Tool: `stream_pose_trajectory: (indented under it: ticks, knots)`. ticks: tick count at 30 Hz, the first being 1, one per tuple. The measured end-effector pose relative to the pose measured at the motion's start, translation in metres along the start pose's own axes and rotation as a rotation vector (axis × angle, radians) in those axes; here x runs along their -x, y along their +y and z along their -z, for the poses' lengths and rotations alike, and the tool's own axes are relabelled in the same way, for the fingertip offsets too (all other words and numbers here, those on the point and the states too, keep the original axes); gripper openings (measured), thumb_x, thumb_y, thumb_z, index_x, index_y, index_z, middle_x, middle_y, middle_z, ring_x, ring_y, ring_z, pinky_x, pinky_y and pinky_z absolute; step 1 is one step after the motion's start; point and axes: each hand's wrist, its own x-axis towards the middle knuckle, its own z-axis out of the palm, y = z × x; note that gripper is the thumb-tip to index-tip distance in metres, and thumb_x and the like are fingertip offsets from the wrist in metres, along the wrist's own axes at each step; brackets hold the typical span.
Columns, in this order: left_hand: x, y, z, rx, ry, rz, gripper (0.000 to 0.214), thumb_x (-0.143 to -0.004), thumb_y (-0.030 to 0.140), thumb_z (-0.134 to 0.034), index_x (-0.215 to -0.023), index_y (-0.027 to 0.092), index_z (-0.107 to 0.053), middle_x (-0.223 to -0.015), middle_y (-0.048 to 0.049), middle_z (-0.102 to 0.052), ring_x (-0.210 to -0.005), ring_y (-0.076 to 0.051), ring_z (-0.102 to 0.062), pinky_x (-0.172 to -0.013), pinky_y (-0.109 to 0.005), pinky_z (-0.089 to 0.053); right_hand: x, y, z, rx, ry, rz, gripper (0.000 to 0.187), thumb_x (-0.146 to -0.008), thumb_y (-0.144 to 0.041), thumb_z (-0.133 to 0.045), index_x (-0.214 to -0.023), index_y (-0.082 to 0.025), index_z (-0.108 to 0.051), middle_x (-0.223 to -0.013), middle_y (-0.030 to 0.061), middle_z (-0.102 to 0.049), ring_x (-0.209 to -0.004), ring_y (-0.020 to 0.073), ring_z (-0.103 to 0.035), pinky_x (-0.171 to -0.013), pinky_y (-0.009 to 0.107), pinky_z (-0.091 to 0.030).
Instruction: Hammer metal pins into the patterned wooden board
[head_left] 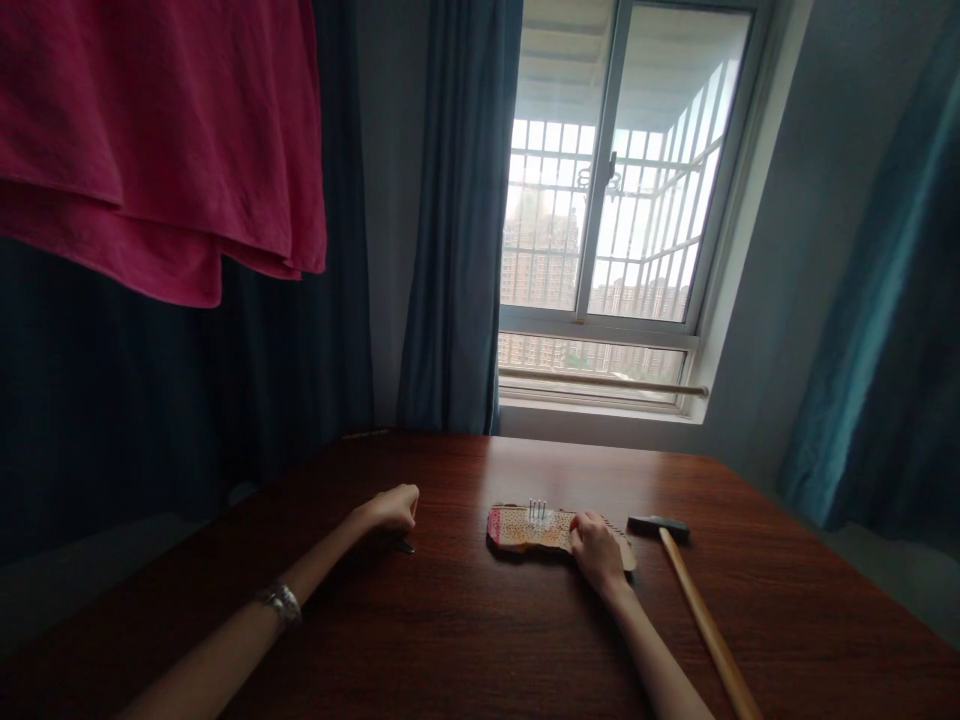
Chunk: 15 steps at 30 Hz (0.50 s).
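My left hand (391,508) rests on the dark wooden table (465,640) with its fingers curled into a loose fist; a small dark object (405,546) lies just under it, and I cannot tell whether the fingers hold anything. My right hand (596,550) presses on the right part of a flat speckled board (529,530), fingers bent over its edge. Three thin nails (537,510) stand upright in the board, left of this hand. A hammer (694,600) with a dark head and a long wooden handle lies on the table to the right of the hand.
A window (600,220) with a grille is behind the table, with blue curtains (457,250) on both sides. A pink cloth (165,140) hangs at the upper left. A watch (279,600) is on my left wrist.
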Motion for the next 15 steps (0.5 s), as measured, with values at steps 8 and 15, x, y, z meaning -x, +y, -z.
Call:
stream_pose_trajectory:
  ticks: [8,15]
  knots:
    - [-0.003,0.063,0.005,-0.041,0.356,-0.256,0.012,-0.072,0.024,-0.050,-0.074,0.019,-0.061,-0.080,-0.0017,-0.062,-0.071,-0.015,-0.057,-0.059,-0.022,-0.037,-0.002,-0.012,0.007,-0.322,0.040,-0.041,0.016,-0.073,-0.021,-0.043,-0.076,-0.020,-0.059,-0.089,0.0084,-0.057,-0.090,0.0222,-0.051,-0.078,0.031,-0.035]
    - [0.006,0.136,-0.034,-0.167,0.677,-0.849,0.018,-0.085,0.018,-0.038,-0.078,0.016,-0.054,-0.078,-0.0041,-0.054,-0.075,-0.013,-0.052,-0.061,-0.020,-0.041,0.004,-0.042,0.008,-0.820,-0.291,-0.183,0.025,-0.070,-0.039,-0.049,-0.075,-0.017,-0.062,-0.059,0.0005,-0.056,-0.040,0.0102,-0.043,-0.038,0.024,-0.032]
